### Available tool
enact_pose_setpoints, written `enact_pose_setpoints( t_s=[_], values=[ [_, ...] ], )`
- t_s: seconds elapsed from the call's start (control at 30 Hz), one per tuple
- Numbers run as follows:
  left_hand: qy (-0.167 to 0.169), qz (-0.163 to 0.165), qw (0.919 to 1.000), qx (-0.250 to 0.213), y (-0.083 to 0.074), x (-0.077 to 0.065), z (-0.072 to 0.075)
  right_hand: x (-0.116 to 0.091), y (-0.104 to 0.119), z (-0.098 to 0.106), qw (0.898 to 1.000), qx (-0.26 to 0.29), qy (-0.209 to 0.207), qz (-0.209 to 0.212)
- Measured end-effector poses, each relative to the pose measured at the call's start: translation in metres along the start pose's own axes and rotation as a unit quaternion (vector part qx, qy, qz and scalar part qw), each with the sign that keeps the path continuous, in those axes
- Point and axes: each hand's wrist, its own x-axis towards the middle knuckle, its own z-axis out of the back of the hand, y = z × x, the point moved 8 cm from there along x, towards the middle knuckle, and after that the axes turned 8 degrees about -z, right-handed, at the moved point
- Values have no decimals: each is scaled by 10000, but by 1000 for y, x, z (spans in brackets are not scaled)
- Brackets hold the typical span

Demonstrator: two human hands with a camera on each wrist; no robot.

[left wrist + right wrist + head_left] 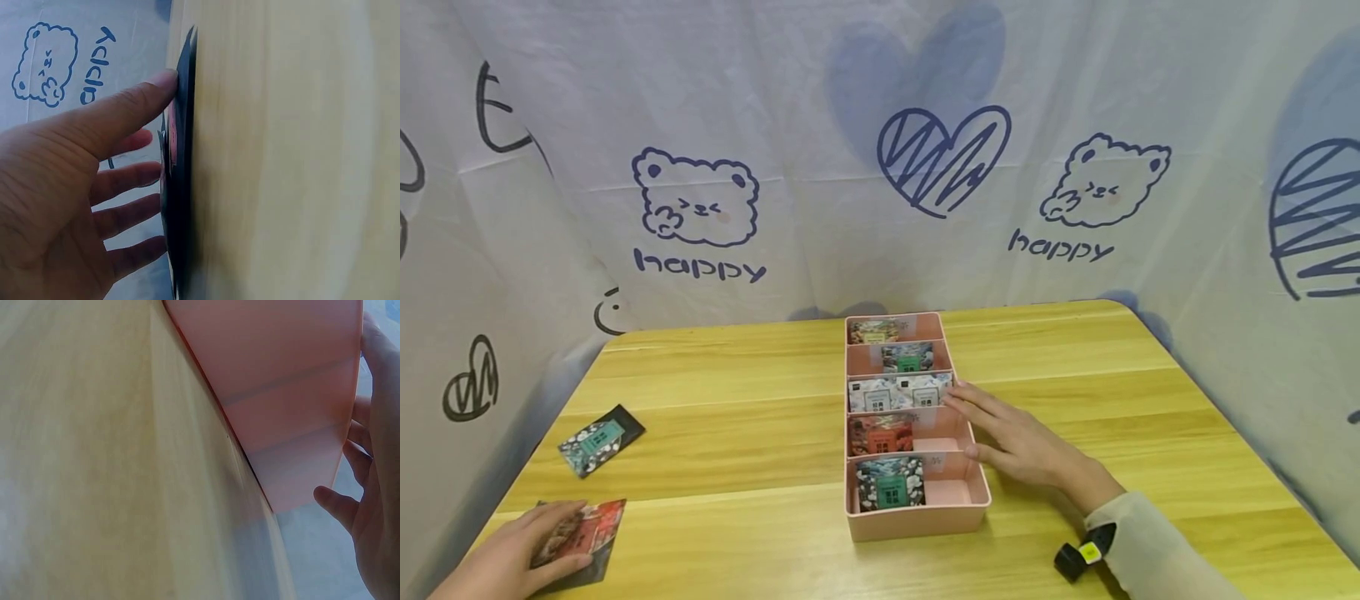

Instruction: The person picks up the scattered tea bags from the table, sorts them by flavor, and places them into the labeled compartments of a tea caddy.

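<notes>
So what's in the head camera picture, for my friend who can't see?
A person's right hand rests at the edge of a long pink tray with small patterned packets in five compartments, on a yellow wood-grain table. The left hand touches a flat red and black packet near a flat green and black packet.

"happy" is written twice in dark blue on the white cloth (820, 225), under the left bear (696, 200) and the right bear (1105, 183); in the left wrist view it runs sideways, partly covered. In the pink box (917, 527), the white packets (874, 395) carry what looks like 经典. Chinese characters on the red packet (881, 435), the front green-labelled packet (891, 487) and the divider label (932, 461) are too small to read surely.
</notes>
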Motion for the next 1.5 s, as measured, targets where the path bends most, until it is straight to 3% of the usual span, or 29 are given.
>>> enact_pose_setpoints(
  t_s=[0.47,0.77,1.0,1.27,1.5],
  values=[
    [-284,-296,9987,303,-11,14,7,0,0,1,10000,27,18,-58],
    [-428,-533,9976,-80,-23,23,13,0,-1,0,10000,27,-17,8],
    [-313,-558,9979,-5,-17,24,16,0,-1,-1,9999,4,-64,114],
    [-238,-352,9991,12,-10,33,17,0,-2,-2,10000,0,-20,79],
    [-806,-650,9938,416,-23,37,29,0,-2,-2,9999,-57,-58,142]
  ],
)
